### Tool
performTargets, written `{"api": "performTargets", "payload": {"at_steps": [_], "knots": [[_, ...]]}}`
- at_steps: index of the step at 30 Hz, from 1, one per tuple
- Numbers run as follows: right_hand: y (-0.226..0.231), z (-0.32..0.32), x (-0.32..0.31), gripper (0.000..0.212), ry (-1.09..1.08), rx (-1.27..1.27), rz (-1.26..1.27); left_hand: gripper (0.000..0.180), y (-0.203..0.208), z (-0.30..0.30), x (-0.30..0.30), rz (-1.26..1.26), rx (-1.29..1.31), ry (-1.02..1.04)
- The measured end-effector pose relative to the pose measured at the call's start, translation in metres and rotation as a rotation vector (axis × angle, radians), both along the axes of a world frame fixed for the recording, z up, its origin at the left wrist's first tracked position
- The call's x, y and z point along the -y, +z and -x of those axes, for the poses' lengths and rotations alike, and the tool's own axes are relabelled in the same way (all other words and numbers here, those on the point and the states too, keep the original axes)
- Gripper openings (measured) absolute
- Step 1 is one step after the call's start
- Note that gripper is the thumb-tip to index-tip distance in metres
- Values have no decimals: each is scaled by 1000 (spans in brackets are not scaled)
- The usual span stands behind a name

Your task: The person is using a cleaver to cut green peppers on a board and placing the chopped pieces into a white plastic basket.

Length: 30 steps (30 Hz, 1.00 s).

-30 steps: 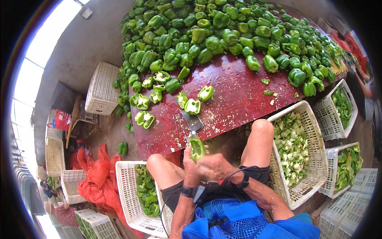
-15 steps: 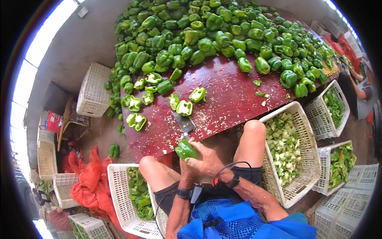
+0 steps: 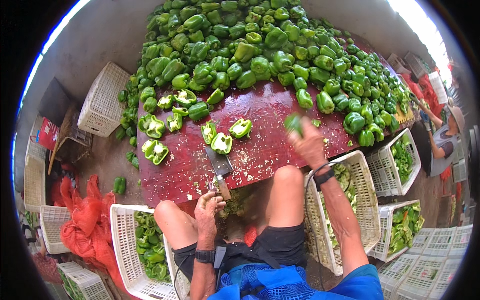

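Observation:
My right hand reaches over the right part of the red table and grips a green bell pepper. Both are smeared by motion. Below the near table edge, my left hand is curled closed beside the cleaver's wooden handle; a small dark bit shows above its fingertips, too small to name. The cleaver lies with its blade on the table and its handle past the edge. Cut pepper halves rest beyond the blade, several more to the left.
A big heap of whole peppers covers the far table. A white crate of pale pepper scraps stands by my right knee, another crate of green pieces by my left. Red netting lies at left. A co-worker is at far right.
My hands have parted. The right has carried the pepper forward and right over the table; the left has drawn off to the left, beside the cleaver handle. The whole view has shifted.

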State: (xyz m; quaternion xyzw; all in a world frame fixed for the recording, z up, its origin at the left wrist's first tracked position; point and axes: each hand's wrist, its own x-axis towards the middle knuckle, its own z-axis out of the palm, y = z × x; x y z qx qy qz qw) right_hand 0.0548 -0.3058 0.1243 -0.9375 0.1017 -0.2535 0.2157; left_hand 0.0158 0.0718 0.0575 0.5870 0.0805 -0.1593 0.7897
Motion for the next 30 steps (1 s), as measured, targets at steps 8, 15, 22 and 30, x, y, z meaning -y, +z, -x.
{"api": "performTargets", "payload": {"at_steps": [8, 15, 22, 30], "knots": [[-57, 22, 0, 49, -51, -351, -9, 29, 4, 1, -4, -3, -92, -96], [33, 117, 43, 38, -197, -420, -73, 28, -5, -8, -15, 61, -88, -26], [73, 56, 1, 14, 16, -260, -146, 27, -17, -7, -28, 75, -75, 54], [-33, -103, -165, 46, 268, -400, -89, 32, -14, -2, -26, 24, -45, 30]]}}
